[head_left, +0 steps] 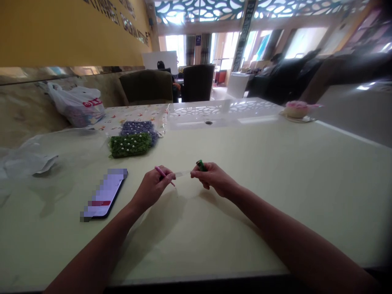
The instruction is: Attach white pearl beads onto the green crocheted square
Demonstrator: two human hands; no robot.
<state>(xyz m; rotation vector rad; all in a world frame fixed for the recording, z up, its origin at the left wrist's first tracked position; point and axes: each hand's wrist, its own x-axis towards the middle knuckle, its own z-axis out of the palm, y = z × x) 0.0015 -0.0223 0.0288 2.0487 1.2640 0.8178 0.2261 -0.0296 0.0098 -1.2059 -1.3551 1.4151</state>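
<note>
My left hand (156,183) is closed around a slim pink pen-like stick (161,172), whose thin tip points down toward the table. Its fingertips also pinch one end of a narrow clear strip (183,174). The strip's other end is between the thumb and fingers of my right hand (212,175), so it spans the gap between both hands above the tabletop. A small green lighter-like object (201,165) sticks up out of my right hand. Left of my left hand, a phone (107,196) with a lit, partly blurred screen lies on the table.
On the pale table (245,241) lie a green knitted piece (131,146) and a blue-grey one (139,127), both with white beads. A white plastic bag (78,105) and clear plastic wrap (24,157) are left. A pink-topped pot (296,109) stands far right; chairs (150,86) stand beyond.
</note>
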